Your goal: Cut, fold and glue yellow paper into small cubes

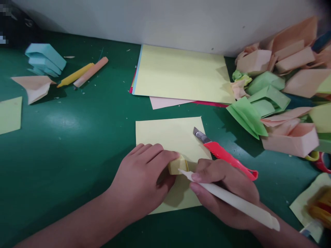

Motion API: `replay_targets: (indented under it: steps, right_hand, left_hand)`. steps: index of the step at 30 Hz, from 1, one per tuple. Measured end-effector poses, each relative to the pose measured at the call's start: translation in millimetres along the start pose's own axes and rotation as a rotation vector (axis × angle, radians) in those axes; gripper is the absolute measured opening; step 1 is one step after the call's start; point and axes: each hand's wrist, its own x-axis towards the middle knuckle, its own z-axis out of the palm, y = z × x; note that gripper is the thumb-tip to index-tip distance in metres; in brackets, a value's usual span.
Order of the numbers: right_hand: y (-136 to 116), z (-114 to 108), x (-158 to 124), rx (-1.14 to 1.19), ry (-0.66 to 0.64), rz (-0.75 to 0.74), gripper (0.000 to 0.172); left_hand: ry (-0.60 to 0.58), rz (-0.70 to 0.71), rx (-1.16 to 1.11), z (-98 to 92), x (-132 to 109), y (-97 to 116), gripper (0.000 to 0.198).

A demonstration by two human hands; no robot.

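Observation:
My left hand [144,172] pinches a small folded piece of yellow paper [176,166] between thumb and index finger. In my right hand [224,189] is a slim white pen-like stick [238,203] with a tapered tip, held as one holds a pen. Its tip meets or nearly meets the right side of the folded piece; contact is hard to tell. Beneath both hands lies a pale yellow sheet [168,132], partly covered by them. A red utility knife [227,156] rests across the sheet's right edge, blade showing, just beyond my right hand.
A stack of coloured paper [181,72] lies near the pale wall. Folded green [269,100] and peach paper shapes [289,141] crowd the right. At the left are a blue folded paper piece [46,58], yellow [76,74] and peach paper rolls [90,72], and a green sheet [10,115].

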Motion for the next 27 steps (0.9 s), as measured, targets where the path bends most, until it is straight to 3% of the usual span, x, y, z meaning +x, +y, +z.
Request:
replay_targets:
  steps: [27]
  right_hand:
    - [-2.3,2.5,2.0,-0.061,0.0,0.061,0.02]
  left_hand:
    - [-0.033,-0.022,-0.003,-1.5,0.0,0.9,0.028]
